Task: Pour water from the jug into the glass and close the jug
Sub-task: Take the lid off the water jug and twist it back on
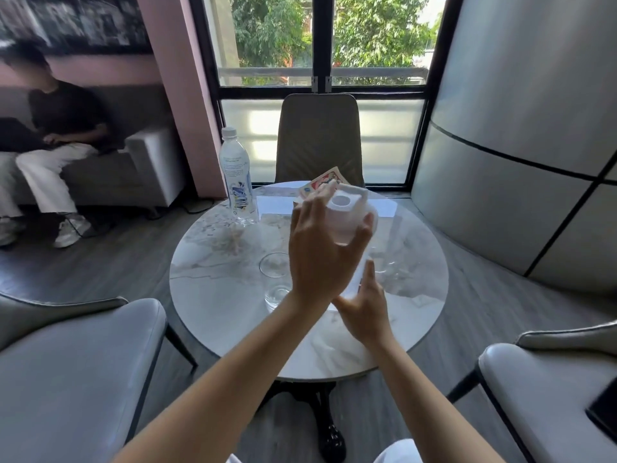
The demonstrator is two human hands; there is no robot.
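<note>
Head view over a round white marble-patterned table. The left hand reaches across the centre of the frame, its fingers spread and curled around the white plastic lid at the top of a tall clear jug; the thumb lies on the lid's right side and the other fingers on its left, so the hand is clamped on the lid. The lid appears seated on or just at the jug's mouth; whether it is fully closed cannot be told, as this region is blurred. The right hand lies lower, its thumb raised along the jug's wall and its palm pressed to the transparent body near the base; its fingers are hidden behind the jug, and it grips the jug. The jug stands roughly upright near the middle of the table, just right of centre.

A clear drinking glass stands on the table immediately left of the jug, partly hidden behind the left wrist; its water level cannot be read. A clear plastic water bottle with a white cap and blue-printed label stands upright at the table's far left edge. A red-and-cream printed carton lies at the far side, behind the lid. A brown upholstered chair faces the table before the window.
</note>
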